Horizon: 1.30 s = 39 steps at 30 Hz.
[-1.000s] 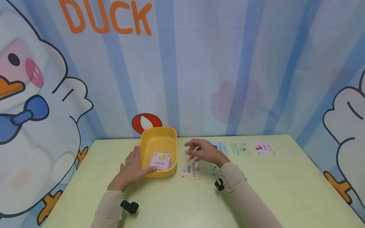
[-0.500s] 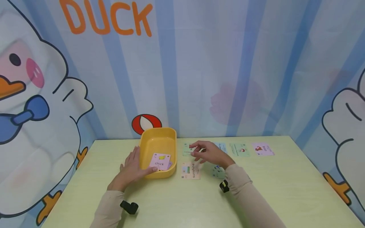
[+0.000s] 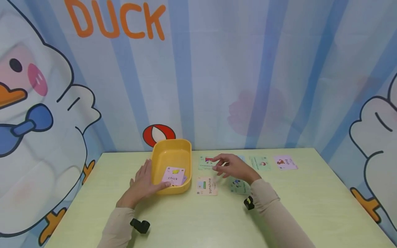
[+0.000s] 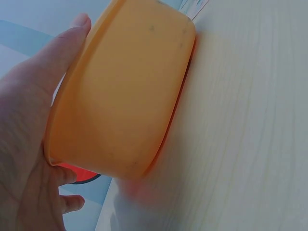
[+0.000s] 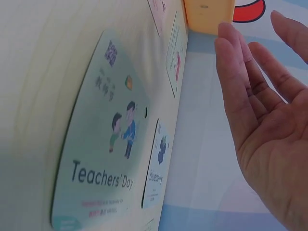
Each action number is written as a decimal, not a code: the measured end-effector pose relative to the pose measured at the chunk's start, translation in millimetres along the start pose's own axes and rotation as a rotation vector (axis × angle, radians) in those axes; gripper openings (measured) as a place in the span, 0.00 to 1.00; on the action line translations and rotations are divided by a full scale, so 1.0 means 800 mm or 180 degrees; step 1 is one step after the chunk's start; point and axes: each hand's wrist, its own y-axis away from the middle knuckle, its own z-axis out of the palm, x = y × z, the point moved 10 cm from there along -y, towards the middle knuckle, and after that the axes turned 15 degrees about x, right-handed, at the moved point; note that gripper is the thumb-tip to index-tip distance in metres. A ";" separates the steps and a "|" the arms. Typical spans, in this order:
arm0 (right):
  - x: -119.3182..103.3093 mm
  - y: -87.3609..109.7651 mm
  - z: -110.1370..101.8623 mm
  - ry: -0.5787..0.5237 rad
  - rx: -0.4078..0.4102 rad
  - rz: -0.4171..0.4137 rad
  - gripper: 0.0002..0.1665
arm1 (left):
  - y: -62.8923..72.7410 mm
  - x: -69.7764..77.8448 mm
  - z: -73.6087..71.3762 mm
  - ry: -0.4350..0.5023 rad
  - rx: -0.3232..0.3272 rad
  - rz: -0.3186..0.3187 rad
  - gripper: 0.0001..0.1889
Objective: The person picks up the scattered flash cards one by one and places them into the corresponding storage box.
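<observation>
My left hand (image 3: 142, 184) lies against the near left side of a yellow plastic bin (image 3: 172, 155), its fingers straight along the outside and the thumb over the rim. Inside the bin, a pink "chick" card (image 3: 173, 175) lies on top of at least one other card. Holding nothing, my right hand (image 3: 238, 168) hovers above the cards with loosely bent fingers. Below it are a green "Teachers' Day" card (image 5: 103, 149) and a blue "blueberry" card (image 5: 156, 168), which the hand mostly covers in the head view. A green "Children's Day" card (image 3: 206, 163) lies near its fingertips.
A "sunshine" card (image 3: 207, 186) lies right of the bin. Farther right along the back are a green card (image 3: 260, 163) and a purple "dog" card (image 3: 286, 162). A duck-print curtain (image 3: 214, 75) hangs behind the pale table (image 3: 198, 220).
My right hand has moved to the right, uncovering the "Children's Day" card and more of the "Teachers' Day" card. The left hand and the bin have stayed put.
</observation>
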 end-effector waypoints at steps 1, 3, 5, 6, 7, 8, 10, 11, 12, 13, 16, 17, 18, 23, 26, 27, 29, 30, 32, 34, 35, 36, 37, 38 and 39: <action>0.002 0.001 -0.001 0.0018 0.0001 -0.0007 0.26 | 0.000 0.000 0.000 0.0000 -0.0007 -0.0009 0.70; 0.006 0.002 -0.005 0.0065 0.0003 -0.0005 0.26 | 0.000 -0.001 0.001 -0.0001 -0.0016 -0.0017 0.70; 0.010 0.003 -0.008 0.0131 -0.0001 0.0011 0.27 | -0.001 -0.001 0.001 0.0007 -0.0022 -0.0026 0.70; 0.012 0.004 -0.010 0.0162 -0.0005 0.0010 0.28 | -0.001 -0.002 0.002 0.0010 -0.0024 -0.0033 0.70; 0.014 0.004 -0.011 0.0192 -0.0011 0.0008 0.28 | -0.001 -0.002 0.002 0.0013 -0.0024 -0.0035 0.70; 0.015 0.006 -0.013 0.0214 -0.0017 0.0018 0.28 | -0.001 -0.002 0.002 0.0014 -0.0025 -0.0033 0.70; 0.017 0.008 -0.016 0.0227 -0.0025 0.0031 0.28 | -0.002 -0.002 0.003 0.0029 -0.0022 -0.0030 0.70; 0.018 0.009 -0.018 0.0229 -0.0031 0.0032 0.28 | -0.002 -0.001 0.003 0.0029 -0.0022 -0.0025 0.70; 0.018 0.010 -0.020 0.0225 -0.0041 0.0035 0.28 | -0.002 -0.001 0.003 0.0030 -0.0025 -0.0024 0.70; 0.019 0.012 -0.021 0.0225 -0.0047 0.0038 0.28 | -0.002 -0.001 0.003 0.0031 -0.0025 -0.0023 0.70; 0.021 0.015 -0.026 0.0259 -0.0067 0.0028 0.28 | -0.003 -0.001 0.003 0.0011 -0.0025 -0.0011 0.70; 0.022 0.015 -0.028 0.0282 -0.0075 0.0023 0.27 | -0.003 -0.001 0.003 0.0006 -0.0023 -0.0009 0.70; 0.024 0.016 -0.029 0.0304 -0.0078 0.0020 0.27 | -0.003 -0.001 0.003 0.0008 -0.0022 -0.0008 0.70; 0.031 0.020 -0.033 0.0351 -0.0111 0.0046 0.26 | -0.004 -0.001 0.003 -0.0013 -0.0018 0.0003 0.71; 0.035 0.023 -0.035 0.0351 -0.0141 0.0054 0.25 | -0.004 -0.002 0.004 -0.0021 -0.0025 0.0004 0.72; 0.036 0.024 -0.036 0.0352 -0.0146 0.0054 0.25 | -0.004 -0.002 0.004 -0.0018 -0.0028 0.0002 0.72; 0.039 0.025 -0.039 0.0353 -0.0152 0.0057 0.26 | -0.004 -0.002 0.004 -0.0002 -0.0031 -0.0001 0.71; 0.040 0.026 -0.040 0.0361 -0.0157 0.0060 0.26 | -0.004 -0.001 0.004 -0.0004 -0.0032 0.0010 0.71; 0.043 0.027 -0.043 0.0392 -0.0162 0.0071 0.26 | -0.003 -0.001 0.004 -0.0004 -0.0030 0.0005 0.71; 0.047 0.029 -0.045 0.0429 -0.0166 0.0089 0.26 | -0.003 -0.002 0.003 -0.0013 -0.0028 -0.0001 0.72; 0.048 0.029 -0.046 0.0447 -0.0168 0.0094 0.26 | -0.003 -0.002 0.003 -0.0014 -0.0028 -0.0003 0.72; 0.050 0.030 -0.047 0.0468 -0.0169 0.0099 0.26 | -0.002 -0.002 0.003 -0.0016 -0.0029 -0.0004 0.72; 0.052 0.031 -0.048 0.0492 -0.0165 0.0099 0.26 | -0.002 -0.002 0.003 -0.0013 -0.0031 -0.0014 0.72; 0.053 0.031 -0.049 0.0504 -0.0162 0.0098 0.26 | -0.002 -0.002 0.003 -0.0015 -0.0032 -0.0008 0.72; 0.055 0.032 -0.050 0.0513 -0.0158 0.0098 0.26 | -0.001 -0.002 0.003 -0.0011 -0.0033 -0.0010 0.72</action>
